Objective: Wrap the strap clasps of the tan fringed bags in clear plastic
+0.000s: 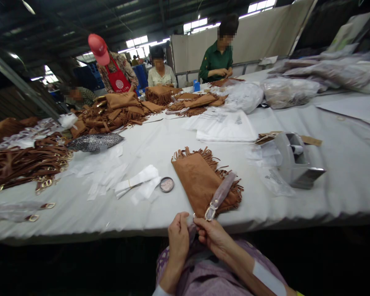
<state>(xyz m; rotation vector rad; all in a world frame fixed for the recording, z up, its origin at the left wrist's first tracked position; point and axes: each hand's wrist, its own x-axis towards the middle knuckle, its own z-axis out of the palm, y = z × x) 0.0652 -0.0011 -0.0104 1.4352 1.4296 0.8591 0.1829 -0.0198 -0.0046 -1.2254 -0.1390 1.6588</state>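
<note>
Many brown straps (21,162) lie heaped at the far left; rightward comes a round tin (167,184), then the left hand (179,233), fingers curled inward, its exact hold unclear. Beside it, a small metal fitting (194,215) sits pinched in the fingertips of the right hand (214,237). The fringed brown bag (193,176) lies on the table (142,216) just ahead, long axis slanting from far left to near right, its near corner closest to the right hand. A plastic-wrapped strap (222,190) crosses its right side; farther right stands a tape dispenser (288,162).

Mauve garment (217,281); purple cloth (162,260), pale pattern; pale sleeves (269,280) on forearms.
</note>
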